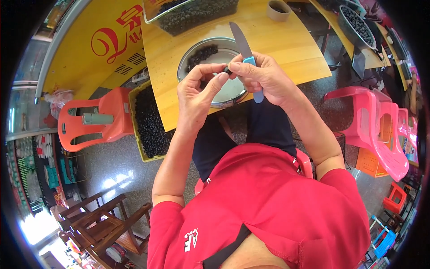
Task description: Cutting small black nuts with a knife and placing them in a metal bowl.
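Observation:
Over a round metal bowl [228, 95], both my hands come together at a small dark round piece [227, 71]; its kind is too small to make out. My left hand [195, 96] pinches it between thumb and fingertips. My right hand [273, 80] grips a knife [241, 39] by its light blue handle, blade pointing up and away from me. The thumb and forefinger of that hand also touch the dark piece. Several similar dark pieces [202, 54] lie along the far left side of the bowl. My left fingers hide part of the bowl's contents.
The bowl stands on a yellow wooden table [295, 51]. Behind it are a clear bin [197, 20] of dark pieces and a tan round container [278, 12]. A yellow crate [133, 110] of dark pieces, an orange chair [71, 130] and pink chairs [378, 134] stand around.

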Available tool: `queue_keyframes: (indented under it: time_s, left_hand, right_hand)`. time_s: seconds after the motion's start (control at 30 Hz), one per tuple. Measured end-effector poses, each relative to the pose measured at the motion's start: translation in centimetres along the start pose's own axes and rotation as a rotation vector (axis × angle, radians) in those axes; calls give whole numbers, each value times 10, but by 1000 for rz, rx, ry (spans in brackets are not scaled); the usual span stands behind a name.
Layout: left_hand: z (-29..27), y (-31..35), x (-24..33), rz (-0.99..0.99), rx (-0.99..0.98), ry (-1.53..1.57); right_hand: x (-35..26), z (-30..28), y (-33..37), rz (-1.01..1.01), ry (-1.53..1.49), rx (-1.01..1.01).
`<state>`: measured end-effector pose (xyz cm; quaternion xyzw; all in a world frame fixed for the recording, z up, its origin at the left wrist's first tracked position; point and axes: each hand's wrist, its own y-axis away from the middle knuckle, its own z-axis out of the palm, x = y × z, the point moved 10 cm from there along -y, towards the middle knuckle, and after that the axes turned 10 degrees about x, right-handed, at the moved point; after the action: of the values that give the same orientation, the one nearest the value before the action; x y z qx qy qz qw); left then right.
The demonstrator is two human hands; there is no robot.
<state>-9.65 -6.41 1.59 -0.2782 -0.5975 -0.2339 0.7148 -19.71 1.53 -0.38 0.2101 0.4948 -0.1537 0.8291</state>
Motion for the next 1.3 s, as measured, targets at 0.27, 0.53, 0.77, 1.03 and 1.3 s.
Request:
queue_keyframes:
  time_s: [0.27,0.53,0.77,1.03,1.3]
  left_hand:
    - [-2,4,-5,-17,63,42]
    - [-1,4,-11,-25,52,11]
    - [-6,5,-21,-46,69,11]
    - [-9,9,-20,-28,77,55]
    - [-14,9,-26,-40,117,234]
  right_hand:
    - [0,-1,0,-37,18,3]
    - [-9,0,0,-175,189,81]
    - [-12,7,5,-149,248,102]
    - [-1,5,0,-76,115,14]
    - [-43,20,25,-805,881,148]
